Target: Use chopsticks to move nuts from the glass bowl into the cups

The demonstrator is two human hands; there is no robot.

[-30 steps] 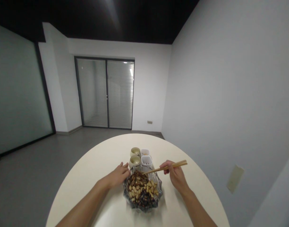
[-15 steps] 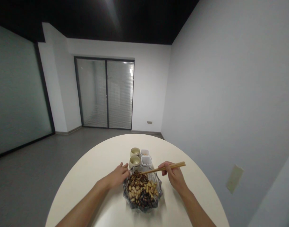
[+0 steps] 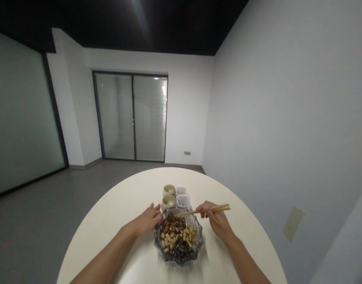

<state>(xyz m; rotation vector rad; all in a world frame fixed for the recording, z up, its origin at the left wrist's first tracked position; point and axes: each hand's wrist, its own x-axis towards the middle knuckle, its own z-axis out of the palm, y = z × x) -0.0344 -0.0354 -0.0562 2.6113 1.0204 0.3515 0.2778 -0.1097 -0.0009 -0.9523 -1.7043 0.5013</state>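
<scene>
My right hand holds a pair of wooden chopsticks, their tips low over the far side of a scalloped glass bowl. In this bowl lie brown elongated seeds, pale peanut-like pieces, yellowish pieces and dark pieces. Whether the tips grip anything is too small to tell. My left hand rests by the bowl's left rim with its fingers stretched out and apart; the fingertips reach the rim, but contact is unclear.
Beyond the bowl stand two pale green cups, one behind the other. Right of them are two small white containers with bits inside. Everything sits on a round cream table. A white wall rises on the right.
My right hand has shifted slightly left, and the chopsticks' back ends have dropped a little and come closer. My left hand and the bowl stay where they were.
</scene>
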